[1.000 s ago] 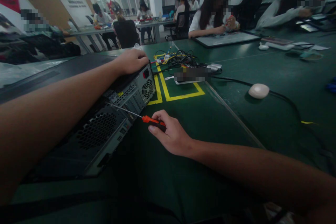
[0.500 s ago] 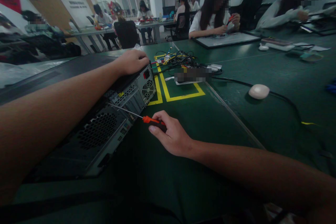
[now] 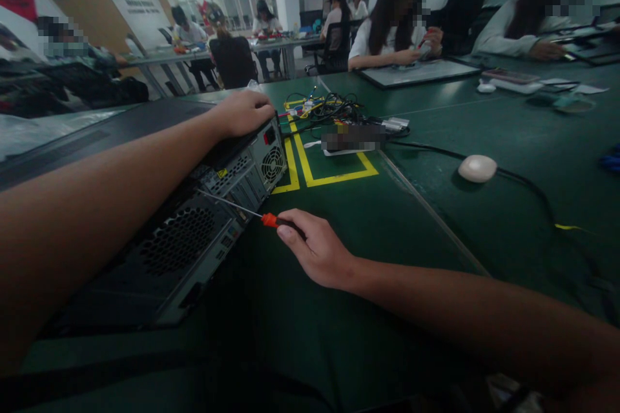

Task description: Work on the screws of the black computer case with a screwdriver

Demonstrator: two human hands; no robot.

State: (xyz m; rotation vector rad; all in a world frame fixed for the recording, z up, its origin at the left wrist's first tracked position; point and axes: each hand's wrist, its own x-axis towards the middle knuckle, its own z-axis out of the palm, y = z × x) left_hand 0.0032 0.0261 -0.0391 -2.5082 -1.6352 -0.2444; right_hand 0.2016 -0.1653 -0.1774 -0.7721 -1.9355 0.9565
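Note:
A black desktop computer case [image 3: 159,297] lies on its side at the left, its grey back panel with vents, ports and a fan grille turned to the right. My left hand [image 3: 245,113] rests on top of it near the rear corner, fingers bent over the edge. In my right hand [image 3: 320,248] is a screwdriver [image 3: 270,220] with an orange and black handle, the fingers and thumb closed round it. Its long thin shaft points left, and the tip meets the back panel close to a seam; what lies under the tip is too small to tell.
Beyond the case lies a tangle of cables [image 3: 339,108] around yellow tape marks [image 3: 339,179] on the green table [image 3: 411,329]. A white computer mouse [image 3: 477,168] sits to the right by a black cable. Across the table a co-worker [image 3: 361,45] works over a flat panel [image 3: 416,74].
My right fingers have shifted their grip on the screwdriver handle, which has turned slightly. The tip stays at the same spot, and my left hand and the case have hardly moved.

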